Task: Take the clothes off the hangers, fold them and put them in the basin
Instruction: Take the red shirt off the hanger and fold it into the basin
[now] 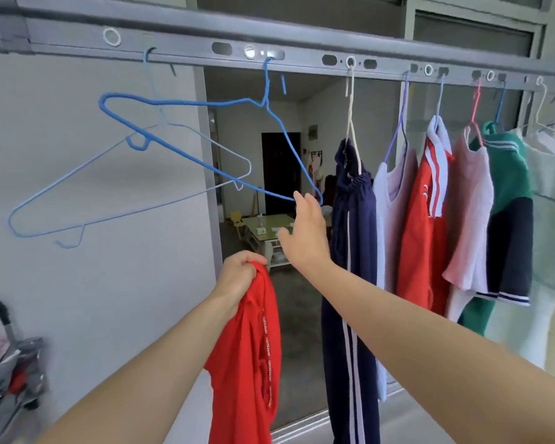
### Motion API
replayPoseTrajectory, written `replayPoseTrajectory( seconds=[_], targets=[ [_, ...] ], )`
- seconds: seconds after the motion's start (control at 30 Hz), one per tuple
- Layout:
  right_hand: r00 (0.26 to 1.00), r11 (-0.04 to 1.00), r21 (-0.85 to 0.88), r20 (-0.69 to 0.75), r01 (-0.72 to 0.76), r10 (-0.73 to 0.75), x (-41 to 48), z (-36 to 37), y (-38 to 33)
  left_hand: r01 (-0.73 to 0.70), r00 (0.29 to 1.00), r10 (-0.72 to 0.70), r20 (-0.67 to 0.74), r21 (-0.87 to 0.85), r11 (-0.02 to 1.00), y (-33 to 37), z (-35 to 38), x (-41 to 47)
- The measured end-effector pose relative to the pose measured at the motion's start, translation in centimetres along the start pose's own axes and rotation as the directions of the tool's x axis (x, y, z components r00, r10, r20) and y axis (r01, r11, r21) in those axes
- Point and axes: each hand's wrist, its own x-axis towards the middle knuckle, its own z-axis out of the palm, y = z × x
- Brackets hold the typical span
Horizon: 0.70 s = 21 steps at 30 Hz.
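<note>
Red garment (247, 363), off its hanger, hangs bunched from the left hand (237, 277), whose fingers are curled tightly round its upper edge. The right hand (305, 235) is raised with fingers loosely spread, its tips at the low end of a tilted dark blue hanger (205, 166); contact cannot be judged. A bare pale blue hanger (125, 212) hangs behind it from the grey rail (302, 49). To the right hang navy striped trousers (353, 251) and several shirts (430, 219).
</note>
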Motion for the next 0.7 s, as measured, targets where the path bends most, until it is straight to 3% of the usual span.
replayPoseTrajectory(
  seconds=[0.07,0.13,0.23,0.33,0.53,0.7],
  targets=[
    [0.999,0.999,0.041,0.031,-0.029,0.028,-1.2,0.6,0.1,-0.026,0.998,0.023,0.051,0.066,0.997,-0.2,-0.5,-0.6],
    [0.974,0.987,0.105,0.202,-0.122,0.099,-2.5,1.3,0.4,-0.063,0.993,0.053,0.102,0.101,0.993,-0.4,-1.2,-1.4],
    [0.787,0.918,0.149,0.576,-0.366,0.221,-4.7,2.5,1.0,-0.085,0.98,0.068,0.188,0.086,0.993,-0.8,-2.3,-3.2],
    [0.605,0.909,0.103,0.775,-0.405,0.182,-7.0,2.0,1.6,-0.072,0.967,0.052,0.251,0.074,0.995,-1.3,-3.0,-5.1],
    [0.392,0.961,-0.033,0.909,-0.275,0.143,-11.6,-1.1,5.3,-0.004,0.952,-0.033,0.305,0.12,0.993,-1.3,-2.2,-7.7],
    [0.331,0.947,-0.082,0.925,-0.311,0.189,-16.1,-3.8,9.2,-0.017,0.935,-0.001,0.354,0.048,0.999,0.5,0.9,-10.5]
  ],
)
